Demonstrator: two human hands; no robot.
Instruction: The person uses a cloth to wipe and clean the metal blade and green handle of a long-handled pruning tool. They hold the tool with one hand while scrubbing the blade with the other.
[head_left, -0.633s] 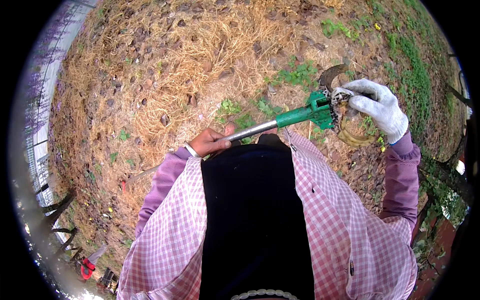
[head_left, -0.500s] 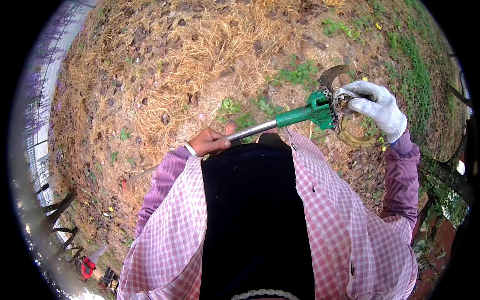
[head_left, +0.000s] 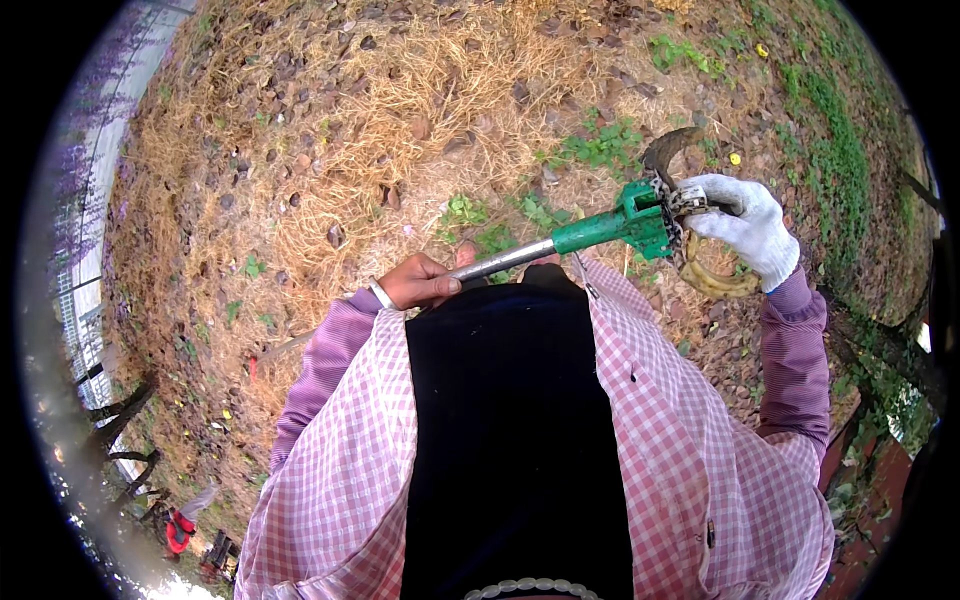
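Observation:
My bare left hand (head_left: 420, 282) is closed round the silver pole (head_left: 505, 260) of a tool with a green plastic head (head_left: 643, 225), held across my body. My right hand (head_left: 742, 225), in a white knit glove, has its fingers closed on the dirty metal fitting (head_left: 688, 202) at the head's end. A dark curved piece (head_left: 665, 150) sticks up from that end, and a pale yellowish curved piece (head_left: 720, 282) hangs below it, partly behind the glove. Whether both curved pieces are joined to the fitting I cannot tell.
Dry straw and leaves (head_left: 450, 100) cover the ground, with green weeds (head_left: 585, 145) among them. A pale path (head_left: 115, 110) runs along the far left. Tree trunks (head_left: 125, 415) stand at both sides, and a red object (head_left: 180, 530) lies at lower left.
My gloved hand has shifted slightly downward, with its fingers bent over the fitting, more of which shows. The tool and my left hand have barely moved.

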